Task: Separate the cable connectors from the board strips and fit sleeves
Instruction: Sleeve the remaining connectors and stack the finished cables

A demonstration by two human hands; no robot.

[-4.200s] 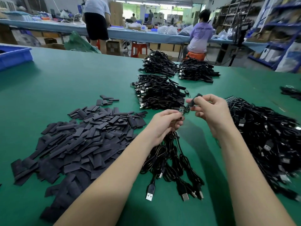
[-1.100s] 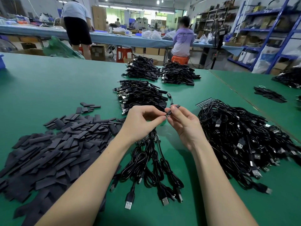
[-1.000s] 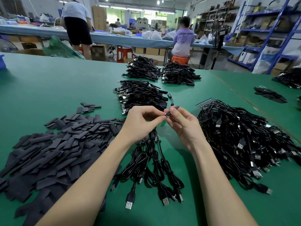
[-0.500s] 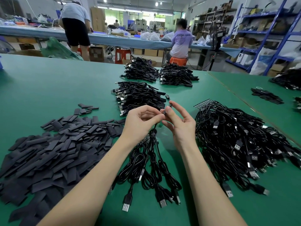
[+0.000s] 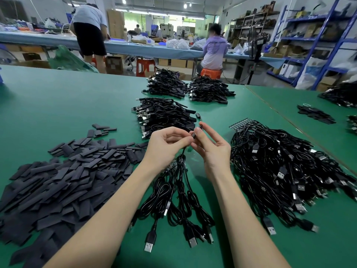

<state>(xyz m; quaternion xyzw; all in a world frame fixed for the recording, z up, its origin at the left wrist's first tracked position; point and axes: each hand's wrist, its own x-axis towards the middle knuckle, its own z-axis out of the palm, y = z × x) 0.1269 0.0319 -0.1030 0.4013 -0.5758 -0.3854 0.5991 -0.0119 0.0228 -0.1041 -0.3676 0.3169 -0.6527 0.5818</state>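
Above the green table my left hand (image 5: 166,146) pinches the top end of a black cable (image 5: 181,157) that hangs down into a small bunch of USB cables (image 5: 173,206). My right hand (image 5: 210,146) pinches a short black sleeve (image 5: 198,129) on that cable end between thumb and forefinger, its other fingers spread. A small board strip (image 5: 172,167) peeks out under my left wrist. A broad heap of flat black sleeves (image 5: 63,178) lies to the left.
A big tangle of black cables (image 5: 286,167) with a board strip (image 5: 241,123) at its far edge lies on the right. Three bundles of cables (image 5: 164,117) sit further back. A second green table (image 5: 328,117) adjoins on the right. People work at a far bench.
The sleeve held apart in my right hand earlier now sits on the cable end between both hands. Over the last second my right fingers have spread and the hands stayed together.
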